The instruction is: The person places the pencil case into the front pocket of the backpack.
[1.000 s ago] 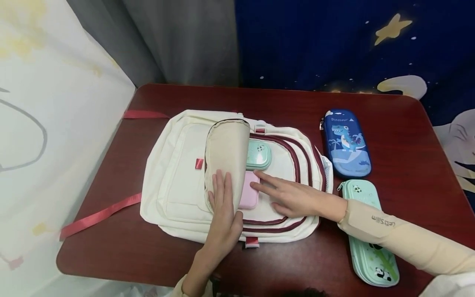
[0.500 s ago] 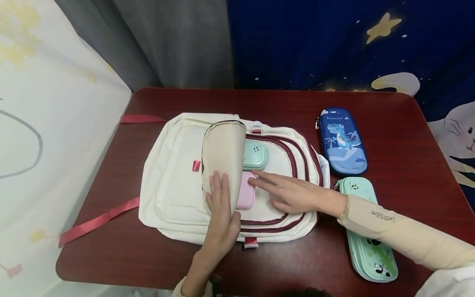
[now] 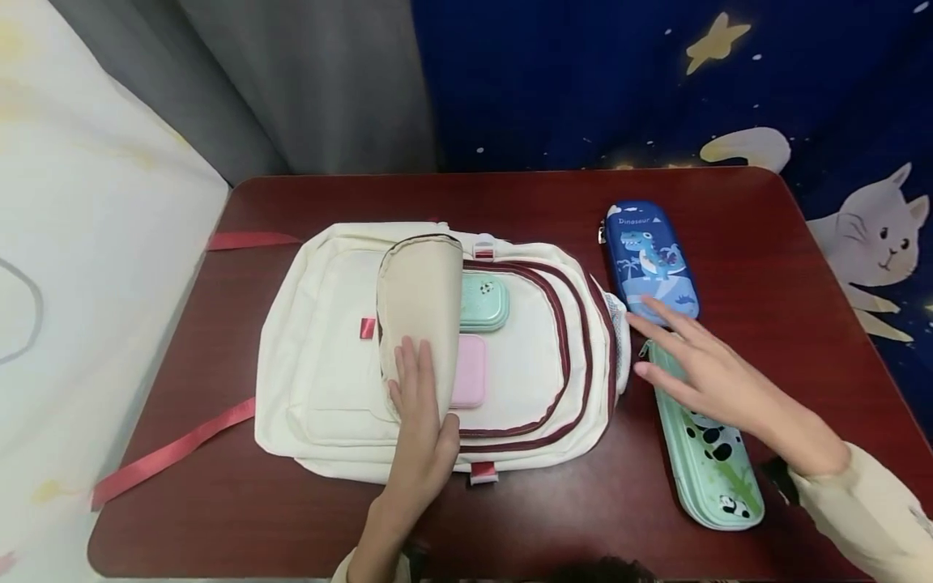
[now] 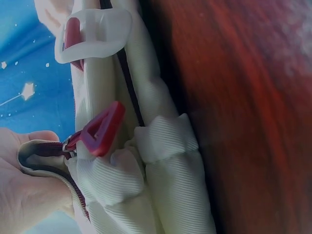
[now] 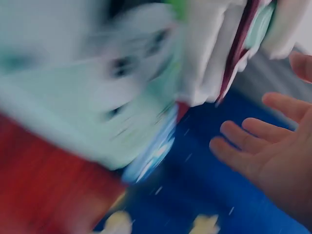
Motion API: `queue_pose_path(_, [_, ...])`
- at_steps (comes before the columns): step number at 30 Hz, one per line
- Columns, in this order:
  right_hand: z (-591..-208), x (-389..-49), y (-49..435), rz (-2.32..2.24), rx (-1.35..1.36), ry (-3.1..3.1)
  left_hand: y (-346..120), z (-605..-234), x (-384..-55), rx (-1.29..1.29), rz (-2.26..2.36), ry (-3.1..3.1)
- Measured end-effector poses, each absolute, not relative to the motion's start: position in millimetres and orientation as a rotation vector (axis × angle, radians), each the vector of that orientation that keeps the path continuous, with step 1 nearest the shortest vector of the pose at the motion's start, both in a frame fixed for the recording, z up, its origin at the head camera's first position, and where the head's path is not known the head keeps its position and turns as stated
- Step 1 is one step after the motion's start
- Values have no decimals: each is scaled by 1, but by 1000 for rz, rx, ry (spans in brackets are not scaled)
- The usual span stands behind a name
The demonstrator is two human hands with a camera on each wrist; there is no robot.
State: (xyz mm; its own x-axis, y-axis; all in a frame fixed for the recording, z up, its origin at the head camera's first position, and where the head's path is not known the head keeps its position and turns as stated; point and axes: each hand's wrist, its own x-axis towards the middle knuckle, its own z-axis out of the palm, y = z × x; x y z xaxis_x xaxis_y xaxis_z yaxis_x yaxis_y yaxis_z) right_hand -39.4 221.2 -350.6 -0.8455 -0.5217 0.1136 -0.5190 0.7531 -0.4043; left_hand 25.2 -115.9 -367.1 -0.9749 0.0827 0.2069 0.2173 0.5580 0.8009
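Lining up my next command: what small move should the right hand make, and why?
Probably lower the right hand onto the panda case and grip it. The hand is empty, fingers spread, and overlaps that case in the head view. The left hand rests on the folded-back flap, and the open pocket holds a mint case and a pink case.

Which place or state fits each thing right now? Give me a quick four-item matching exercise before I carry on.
1. Left hand
2. Right hand
3. Pink case
4. Blue dinosaur case

A. Fingers spread, holding nothing
B. On the table, beside the backpack
C. Against the cream flap
D. Partly hidden by the flap

Pairs: 1-C, 2-A, 3-D, 4-B
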Motion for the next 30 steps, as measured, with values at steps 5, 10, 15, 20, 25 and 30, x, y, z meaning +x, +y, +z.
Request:
queue_pose_path(5, [-359, -21, 251, -653, -643, 3002, -119, -364, 21, -241, -1381, -2651])
queue_pose_path(10, [-373, -2, 262, -673, -485, 2992, -119, -368, 25, -233, -1399, -2638])
queue_pose_path(15, [-379, 12, 262, -639, -290, 3012, -118, -373, 25, -262, -1410, -2607])
queue_pose_path(20, [-386, 28, 256, -564, -133, 3003, -118, -376, 27, -275, -1392, -2610])
queue_pose_path(25, [-392, 36, 246, -555, -43, 2952, -117, -375, 24, -277, -1388, -2611])
queue_pose_path(30, [-398, 37, 236, -512, 0, 2931, -118, -372, 23, -251, -1409, -2631])
